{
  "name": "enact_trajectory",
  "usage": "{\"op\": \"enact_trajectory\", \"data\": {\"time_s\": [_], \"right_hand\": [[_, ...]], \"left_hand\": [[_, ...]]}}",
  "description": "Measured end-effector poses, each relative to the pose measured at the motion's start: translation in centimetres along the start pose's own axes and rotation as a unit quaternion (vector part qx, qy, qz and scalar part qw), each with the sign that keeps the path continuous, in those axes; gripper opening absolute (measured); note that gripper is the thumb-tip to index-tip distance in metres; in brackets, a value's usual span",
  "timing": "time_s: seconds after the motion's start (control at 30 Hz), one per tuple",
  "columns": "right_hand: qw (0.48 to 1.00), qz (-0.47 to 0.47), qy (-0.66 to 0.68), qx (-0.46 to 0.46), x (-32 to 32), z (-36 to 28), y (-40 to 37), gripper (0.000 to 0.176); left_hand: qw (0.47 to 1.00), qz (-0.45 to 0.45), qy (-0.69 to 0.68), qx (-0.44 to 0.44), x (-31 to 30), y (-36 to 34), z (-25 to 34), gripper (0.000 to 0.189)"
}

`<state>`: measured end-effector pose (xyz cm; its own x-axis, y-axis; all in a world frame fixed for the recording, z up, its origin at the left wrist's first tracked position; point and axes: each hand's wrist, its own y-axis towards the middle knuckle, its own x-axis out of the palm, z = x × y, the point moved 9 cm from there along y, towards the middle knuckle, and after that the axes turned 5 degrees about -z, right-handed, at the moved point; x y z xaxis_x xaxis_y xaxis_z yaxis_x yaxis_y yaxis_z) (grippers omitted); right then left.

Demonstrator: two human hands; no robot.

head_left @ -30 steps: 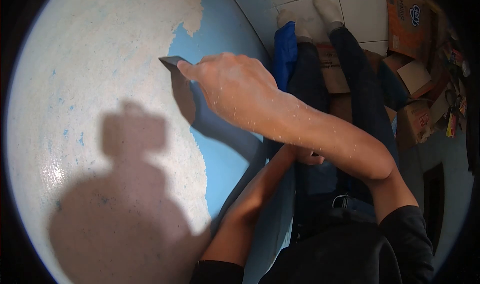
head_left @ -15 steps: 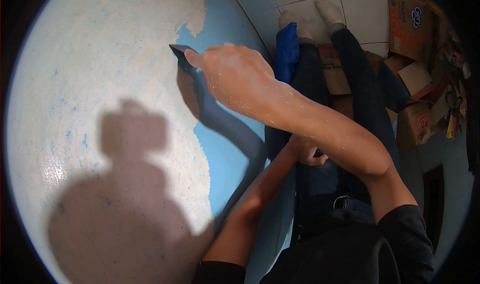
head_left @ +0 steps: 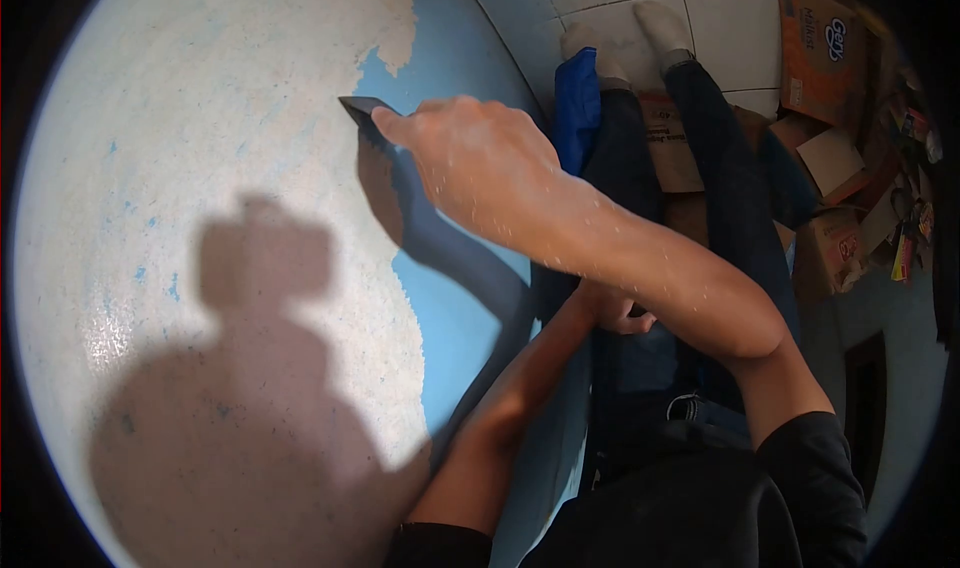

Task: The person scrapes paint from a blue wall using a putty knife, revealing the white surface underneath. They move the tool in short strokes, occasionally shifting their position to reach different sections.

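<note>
My right hand (head_left: 480, 148) is closed around a scraper (head_left: 362, 109), its handle hidden in the fist. The thin dark blade shows past my thumb, its pointed corner at the wall (head_left: 250, 138) near the ragged border between pale, stripped surface and light blue paint (head_left: 450, 313). Pale flakes speckle the back of my hand and forearm. Beneath the right forearm, my left hand (head_left: 612, 306) rests near my thighs with its fingers curled in; I cannot tell what, if anything, is inside it.
Tiled floor (head_left: 720, 28) lies below, with my socked feet on it. A blue bag or cloth (head_left: 576, 113) hangs by my leg. Cardboard boxes, one an orange carton (head_left: 815, 53), are piled at the right. My shadow (head_left: 250, 408) falls across the wall.
My right hand and the scraper have shifted slightly down in the view, and the blade now shows a lighter face. The left hand stays in place.
</note>
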<state>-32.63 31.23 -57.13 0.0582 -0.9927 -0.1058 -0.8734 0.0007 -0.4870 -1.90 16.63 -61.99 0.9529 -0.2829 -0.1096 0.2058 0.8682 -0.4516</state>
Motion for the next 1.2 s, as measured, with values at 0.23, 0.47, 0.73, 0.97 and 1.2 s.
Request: {"op": "enact_trajectory", "data": {"time_s": [0.23, 0.47, 0.73, 0.97, 1.2], "right_hand": [[1.000, -0.018, 0.007, 0.004, 0.1, 0.5, 0.0, 0.024], [1.000, -0.018, 0.011, 0.002, -0.4, -1.1, -1.2, 0.042], [0.999, 0.012, 0.000, -0.030, -1.0, -1.8, -1.5, 0.048], [1.000, 0.010, 0.010, -0.016, -0.6, -1.1, -1.3, 0.043], [0.999, 0.021, 0.032, -0.035, -1.4, -2.0, -1.9, 0.025]], "left_hand": [[0.996, 0.017, -0.083, 0.040, -1.3, -0.5, 1.4, 0.067], [0.983, -0.018, -0.181, -0.001, 0.5, 0.2, -0.3, 0.057], [0.997, -0.035, 0.059, 0.033, -0.2, 0.6, 0.5, 0.061], [0.997, -0.008, 0.064, 0.051, 0.2, 0.6, 0.1, 0.060], [0.997, -0.018, 0.023, 0.066, -0.9, 0.8, 0.7, 0.066]]}}
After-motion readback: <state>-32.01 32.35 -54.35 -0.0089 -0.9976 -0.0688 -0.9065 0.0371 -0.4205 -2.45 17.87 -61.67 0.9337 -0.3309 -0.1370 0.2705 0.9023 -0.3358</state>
